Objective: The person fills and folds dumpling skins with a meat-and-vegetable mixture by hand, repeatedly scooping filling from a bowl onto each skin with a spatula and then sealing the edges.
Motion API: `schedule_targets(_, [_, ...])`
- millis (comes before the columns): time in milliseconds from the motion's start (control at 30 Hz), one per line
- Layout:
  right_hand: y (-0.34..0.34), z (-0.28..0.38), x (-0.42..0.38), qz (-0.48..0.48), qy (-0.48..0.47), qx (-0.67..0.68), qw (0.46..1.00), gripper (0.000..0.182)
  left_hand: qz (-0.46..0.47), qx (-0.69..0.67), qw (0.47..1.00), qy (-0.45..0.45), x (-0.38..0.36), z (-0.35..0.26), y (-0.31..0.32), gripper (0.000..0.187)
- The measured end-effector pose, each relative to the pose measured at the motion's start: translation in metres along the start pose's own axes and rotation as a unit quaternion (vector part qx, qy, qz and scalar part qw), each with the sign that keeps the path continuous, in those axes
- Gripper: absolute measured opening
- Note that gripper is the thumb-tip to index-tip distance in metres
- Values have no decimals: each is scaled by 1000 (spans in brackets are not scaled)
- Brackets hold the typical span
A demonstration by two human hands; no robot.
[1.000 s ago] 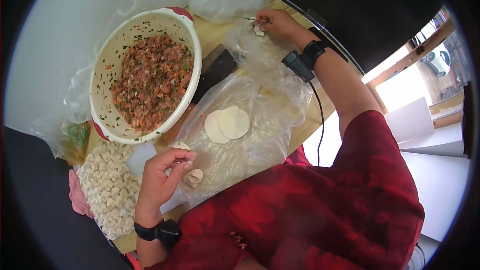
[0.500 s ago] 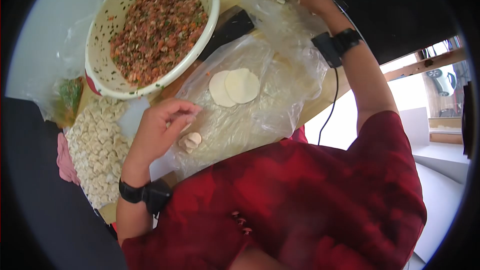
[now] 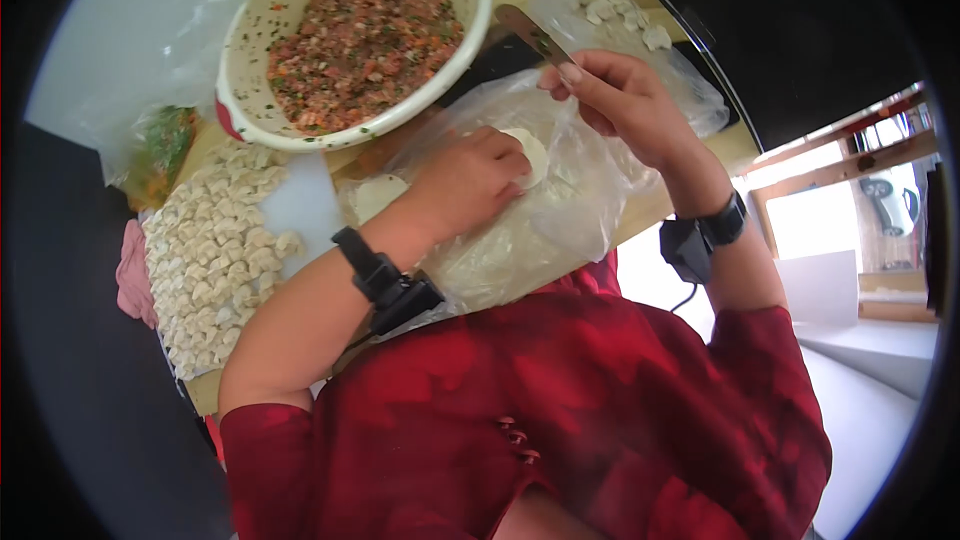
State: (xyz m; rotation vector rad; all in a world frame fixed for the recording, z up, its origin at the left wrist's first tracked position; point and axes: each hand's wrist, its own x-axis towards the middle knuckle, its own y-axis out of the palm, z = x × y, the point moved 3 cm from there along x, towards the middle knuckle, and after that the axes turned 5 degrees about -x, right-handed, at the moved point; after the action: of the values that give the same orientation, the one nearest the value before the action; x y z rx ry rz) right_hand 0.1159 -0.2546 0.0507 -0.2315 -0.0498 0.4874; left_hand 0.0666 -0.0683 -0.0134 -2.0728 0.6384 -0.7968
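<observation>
My right hand (image 3: 625,105) grips a flat, round-ended metal spreader (image 3: 530,32) between thumb and fingers, a bit of green on its blade. My left hand (image 3: 470,182) is over the plastic sheet (image 3: 555,225), its curled fingers on the edge of a round dough wrapper (image 3: 535,155); its fingertips are partly hidden. A second wrapper (image 3: 376,196) lies left of that hand, partly covered by the forearm. Behind both hands stands a large cream bowl (image 3: 240,70) of minced meat filling (image 3: 365,50) with green and orange bits.
Rows of folded dumplings (image 3: 215,260) cover a white board (image 3: 308,202) at the left. Small dough pieces (image 3: 612,15) lie on plastic at the back right. A clear bag with greens (image 3: 165,145) sits beside the bowl, and a pink cloth (image 3: 134,275) hangs at the table's left edge.
My right hand has left the dough pieces and now holds the spreader. My left hand has moved right onto a wrapper. The two overlapping wrappers are now apart; the folded dumpling has left the sheet.
</observation>
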Motion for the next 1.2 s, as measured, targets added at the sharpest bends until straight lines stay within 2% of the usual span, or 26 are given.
schedule_targets(133, [1, 20, 8, 46, -41, -73, 995, 30, -10, -30, 998, -59, -7, 3, -1, 13])
schedule_targets(200, [3, 31, 22, 51, -58, -95, 993, 28, -72, -148, 979, -117, -12, 9, -2, 11])
schedule_targets(233, [5, 37, 30, 32, -100, -186, 977, 25, -76, -145, 979, -119, -19, 12, -2, 11])
schedule_targets(267, [8, 44, 37, 12, -140, -275, 951, 23, -126, -331, 922, -156, -30, 18, -3, 13])
schedule_targets(300, [15, 58, 43, 10, -157, -317, 935, 18, -169, -505, 826, -185, -42, 24, -5, 15])
schedule_targets(333, [21, 58, 55, 12, -158, -316, 936, 18, -170, -504, 826, -187, -54, 23, -16, 15])
schedule_targets(400, [34, 61, 81, -32, -312, -426, 849, 13, -212, -667, 614, -365, -85, 25, -33, 21])
schedule_targets(433, [42, 63, 95, -30, -314, -425, 848, 13, -215, -666, 614, -364, -95, 23, -41, 21])
schedule_targets(500, [59, 59, 123, -3, -207, -569, 796, 13, -282, -695, 541, -380, -114, 21, -51, 20])
schedule_targets(633, [80, 46, 149, 15, -159, -625, 764, 11, -321, -692, 504, -405, -129, 13, -62, 29])
schedule_targets(700, [88, 44, 150, 33, -203, -624, 754, 10, -340, -658, 536, -406, -130, 10, -64, 36])
schedule_targets(733, [88, 44, 150, 37, -203, -625, 753, 10, -342, -659, 532, -406, -129, 11, -63, 36])
schedule_targets(900, [89, 51, 132, 109, -191, -571, 791, 8, -353, -723, 482, -348, -115, 11, -61, 37])
schedule_targets(1033, [91, 57, 131, 106, -216, -577, 780, 9, -355, -734, 452, -361, -106, 8, -61, 38])
schedule_targets(1133, [90, 56, 136, 49, -203, -599, 773, 10, -359, -734, 446, -365, -105, 7, -62, 38])
schedule_targets(1200, [95, 51, 138, 127, -164, -618, 759, 11, -359, -737, 450, -354, -104, 7, -64, 38])
